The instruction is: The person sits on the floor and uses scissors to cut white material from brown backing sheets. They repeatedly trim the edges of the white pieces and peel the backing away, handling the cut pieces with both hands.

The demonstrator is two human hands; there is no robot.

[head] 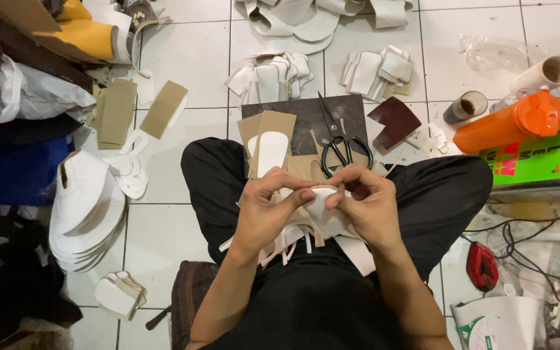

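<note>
A: White tiled floor (pixel 183 65) littered with cut shoe parts, and the person sits cross-legged in the middle of it. What is nearest?

B: Both hands, low over the lap. The left hand (pixel 264 210) is closed in a pinch on a small white cut piece (pixel 322 204), thumb and forefinger on its edge. The right hand (pixel 367 204) grips the same piece from the other side, fingers curled over it. More white strips (pixel 286 246) hang under the hands.

A: How would you handle it well?

B: I'd say keep both pinches close together on the edge, so the soft piece bends evenly and doesn't crease.

A: And beyond the hands?

B: Just past the fingertips lie black scissors (pixel 338 146) on a dark cutting board (pixel 306 120), beside a tan insole board (pixel 270 146). Farther out, stacks of white pieces (pixel 277 74); far to the right hand's side, an orange jug (pixel 510 120).
</note>
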